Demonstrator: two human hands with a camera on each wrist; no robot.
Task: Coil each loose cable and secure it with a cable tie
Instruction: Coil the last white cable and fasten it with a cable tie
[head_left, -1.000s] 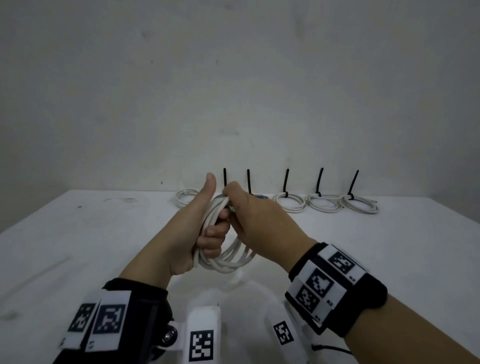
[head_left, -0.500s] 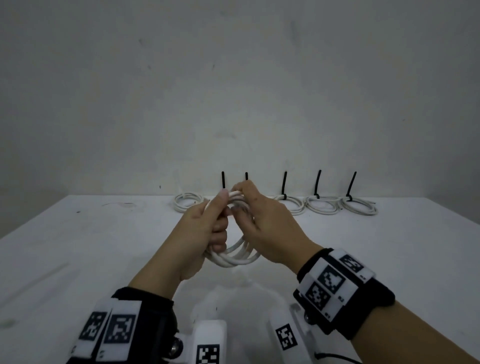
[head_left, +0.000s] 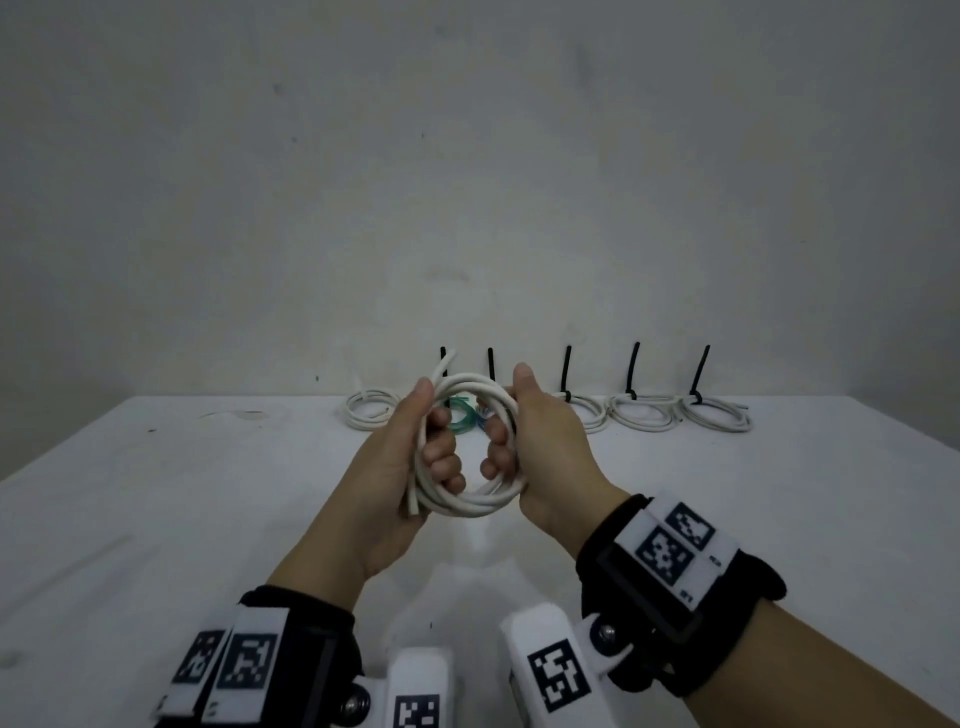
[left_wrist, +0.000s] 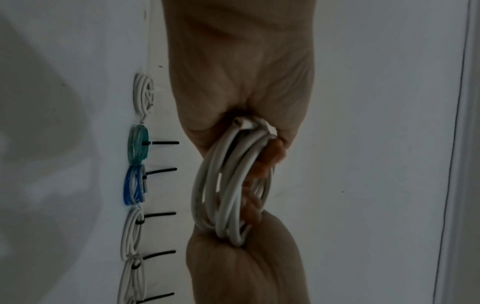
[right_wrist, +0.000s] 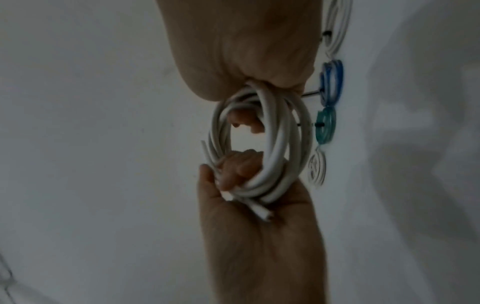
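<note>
White cable coil (head_left: 470, 447), left hand (head_left: 395, 467), right hand (head_left: 545, 457) gripping opposite sides

The head view is evenly but softly lit, corners darkening and the table (head_left: 156, 519) edge bowed by the wide lens. Faint shadows fall below the hands. Both wrist views are dim and grainy, with blurred fingertips (right_wrist: 244, 164) and broad soft shadows beyond the hands.
</note>
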